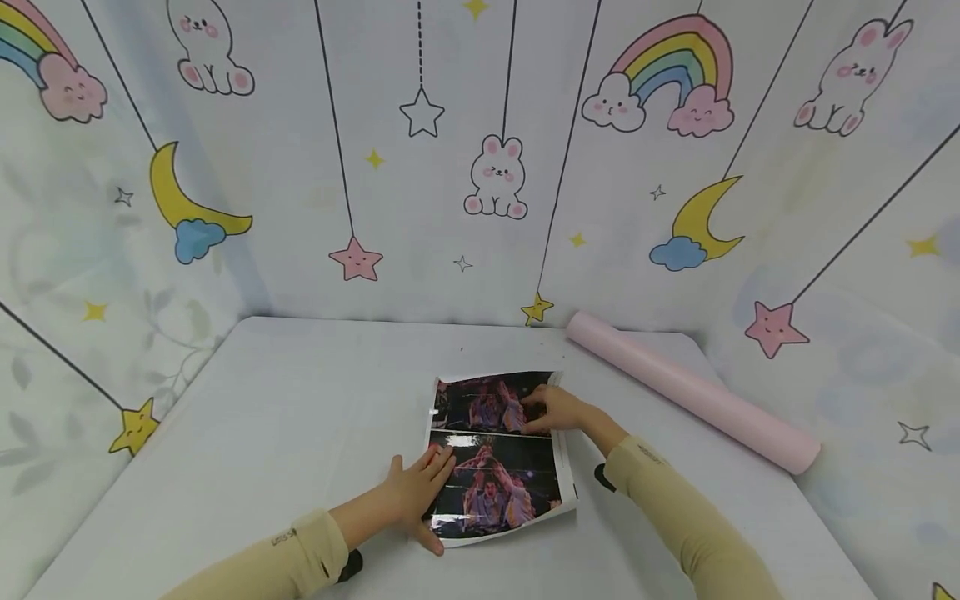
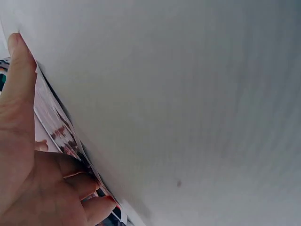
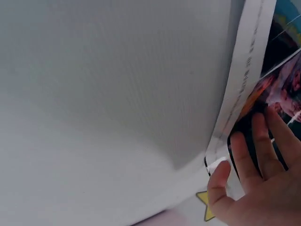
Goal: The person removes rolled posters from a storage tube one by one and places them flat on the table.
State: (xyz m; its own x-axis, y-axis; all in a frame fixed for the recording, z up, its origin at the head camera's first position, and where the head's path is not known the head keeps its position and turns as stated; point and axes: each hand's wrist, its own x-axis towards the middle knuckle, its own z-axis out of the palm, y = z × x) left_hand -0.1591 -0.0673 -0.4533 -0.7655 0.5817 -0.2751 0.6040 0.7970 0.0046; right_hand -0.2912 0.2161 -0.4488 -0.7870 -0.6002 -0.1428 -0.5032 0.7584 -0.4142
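A glossy photo sheet (image 1: 498,467) with white margins lies on the white table, showing two dark, colourful pictures one above the other. Creases cross its surface, and its lower right edge lifts slightly. My left hand (image 1: 412,497) rests on the sheet's lower left edge, fingers extended over the picture and thumb spread towards the near corner. At the upper right part, my right hand (image 1: 561,408) touches the sheet with its fingers. In the right wrist view these fingers (image 3: 264,146) lie fairly straight on the print, with the thumb apart beside the white margin.
A pale pink roll (image 1: 693,392) lies slantwise along the table's right side. The white table (image 1: 315,417) extends to the left of the sheet. Behind it hangs a white backdrop (image 1: 300,167) printed with stars, moons, rabbits and rainbows.
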